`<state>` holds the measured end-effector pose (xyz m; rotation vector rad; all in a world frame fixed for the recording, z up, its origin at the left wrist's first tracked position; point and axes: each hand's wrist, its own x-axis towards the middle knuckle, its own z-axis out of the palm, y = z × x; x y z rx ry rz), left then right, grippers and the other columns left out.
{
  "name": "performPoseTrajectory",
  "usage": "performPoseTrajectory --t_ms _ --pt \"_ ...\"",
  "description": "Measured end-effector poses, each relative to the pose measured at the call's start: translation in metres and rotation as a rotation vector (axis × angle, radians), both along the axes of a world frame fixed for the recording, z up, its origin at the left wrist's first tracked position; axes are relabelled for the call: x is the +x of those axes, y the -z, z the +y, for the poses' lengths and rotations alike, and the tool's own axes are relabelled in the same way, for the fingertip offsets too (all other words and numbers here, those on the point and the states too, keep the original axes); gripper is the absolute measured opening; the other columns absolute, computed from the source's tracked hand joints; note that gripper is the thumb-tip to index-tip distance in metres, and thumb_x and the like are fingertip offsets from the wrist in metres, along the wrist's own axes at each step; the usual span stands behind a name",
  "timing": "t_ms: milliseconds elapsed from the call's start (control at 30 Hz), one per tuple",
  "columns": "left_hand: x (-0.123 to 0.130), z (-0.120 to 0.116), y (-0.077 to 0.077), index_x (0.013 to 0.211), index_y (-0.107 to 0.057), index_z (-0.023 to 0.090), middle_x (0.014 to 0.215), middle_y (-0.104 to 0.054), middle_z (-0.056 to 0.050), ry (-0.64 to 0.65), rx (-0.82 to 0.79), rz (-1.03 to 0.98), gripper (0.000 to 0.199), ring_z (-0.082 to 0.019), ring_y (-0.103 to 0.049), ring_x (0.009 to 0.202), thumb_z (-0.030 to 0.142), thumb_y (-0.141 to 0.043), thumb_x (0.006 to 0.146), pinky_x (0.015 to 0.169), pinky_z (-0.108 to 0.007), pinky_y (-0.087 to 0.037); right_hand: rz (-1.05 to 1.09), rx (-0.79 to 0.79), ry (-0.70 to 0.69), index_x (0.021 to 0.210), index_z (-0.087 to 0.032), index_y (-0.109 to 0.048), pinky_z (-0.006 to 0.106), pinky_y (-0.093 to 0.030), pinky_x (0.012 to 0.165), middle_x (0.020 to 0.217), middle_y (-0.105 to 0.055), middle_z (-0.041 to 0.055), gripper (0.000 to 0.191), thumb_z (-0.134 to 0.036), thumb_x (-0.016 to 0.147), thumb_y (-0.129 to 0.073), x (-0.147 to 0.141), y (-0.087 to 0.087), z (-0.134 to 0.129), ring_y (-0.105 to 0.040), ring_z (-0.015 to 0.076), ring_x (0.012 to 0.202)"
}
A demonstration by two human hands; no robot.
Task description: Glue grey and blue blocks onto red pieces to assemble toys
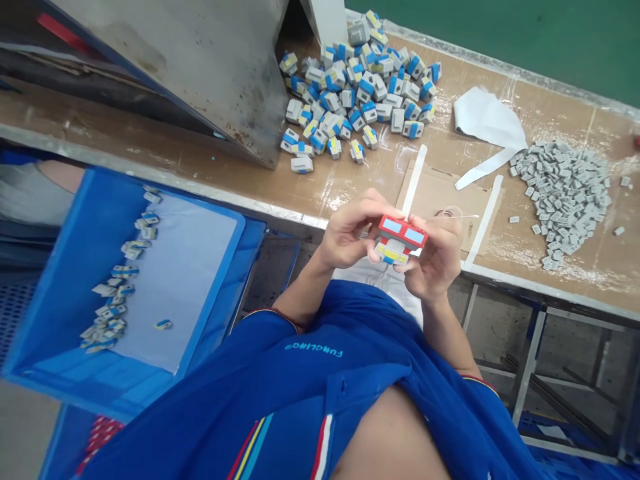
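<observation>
Both my hands hold one small toy part [403,230], red on top with two pale blue windows, grey with yellow and blue below. My left hand [351,227] pinches its left side between thumb and fingers. On the other side, my right hand [436,257] grips it by the right edge. The part is raised near the table's front edge, before my body. A thin white stick or thread [469,217] juts out beside my right fingers; where it ends is hidden. Under it lies a cardboard piece [445,177] with white tape strips [416,179] along its sides.
Grey, blue and yellow toy pieces [357,87] are heaped at the back, beside a large metal box [215,60]. Small grey pieces [565,193] form a pile on the right, near a white cloth [485,117]. A blue crate [210,293] with several pieces stands left; another person's arm [60,175] shows behind it.
</observation>
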<state>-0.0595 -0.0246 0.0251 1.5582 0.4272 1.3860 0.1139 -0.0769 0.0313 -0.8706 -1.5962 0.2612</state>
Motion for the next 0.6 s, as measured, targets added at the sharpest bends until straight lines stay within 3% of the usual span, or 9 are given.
performPoseTrajectory --t_ms 333,600 --pt "-0.005 0.006 0.004 0.137 -0.080 0.033 0.098 -0.070 -0.004 0.018 0.028 -0.042 0.055 -0.008 -0.054 0.061 0.066 -0.079 0.094 0.054 -0.025 -0.047 -0.057 0.011 0.013 0.152 -0.025 -0.065 0.038 -0.061 0.074 0.113 -0.073 0.0086 0.051 -0.048 0.106 -0.069 -0.007 -0.005 0.006 -0.067 0.0222 0.089" --pt "-0.005 0.013 0.014 0.132 -0.082 0.032 0.102 -0.074 -0.007 0.045 -0.006 -0.031 0.058 -0.012 -0.060 0.068 0.072 -0.080 0.089 0.057 -0.026 -0.049 -0.127 -0.017 0.099 0.148 -0.027 -0.065 0.039 -0.059 0.076 0.112 -0.073 0.0078 0.048 -0.052 0.107 -0.065 -0.005 -0.004 0.005 -0.067 0.0229 0.090"
